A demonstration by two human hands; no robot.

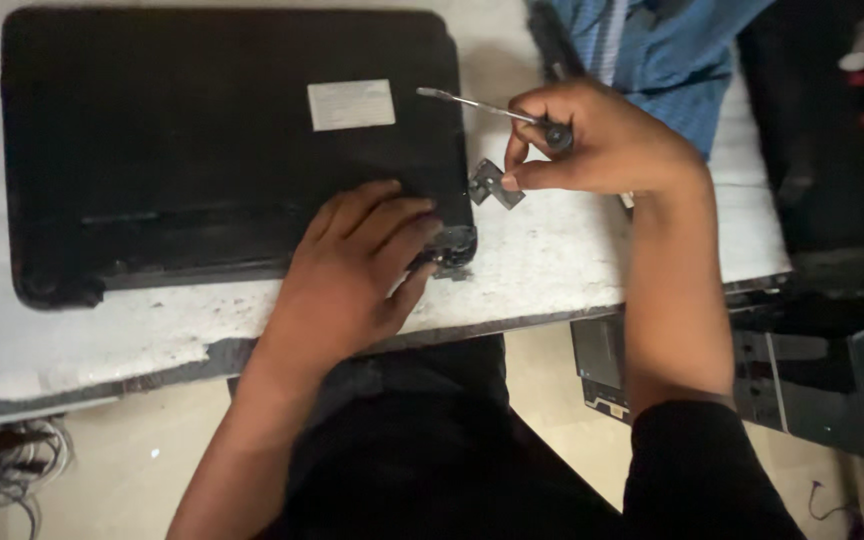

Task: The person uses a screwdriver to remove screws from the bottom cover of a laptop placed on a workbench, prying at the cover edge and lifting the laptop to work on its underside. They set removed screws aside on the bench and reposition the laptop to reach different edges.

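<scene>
The laptop (222, 150) lies shut and bottom-up on the white bench top (572, 260), its black base panel facing the camera with a pale sticker (351, 104) up beyond the left hand's fingertips. The left hand (352, 275) rests flat and spread on the near right corner of the case, fingers loosely open, pressing down and gripping nothing; its fingertips reach the hinge corner (449, 247), where the shell looks broken or partly open.

The right hand (592, 140) hovers just to the right of that corner, closed around a screwdriver (497, 108) whose thin metal shaft points left, over the laptop's right edge. Under its thumb and forefinger lies a small dark metal bracket (494, 184) on the bench; whether the fingertips touch it is hard to tell.

The laptop looks rigid and fairly heavy, with a smooth plastic shell likely to slide on the bench, so a flat palm pressing down suits it better than a pinch. The hinge corner seems the weak spot; the long edges look safer to grip. The bracket looks light, stiff and easy to flick away.

Blue cloth (662, 50) lies beyond the right hand.
</scene>
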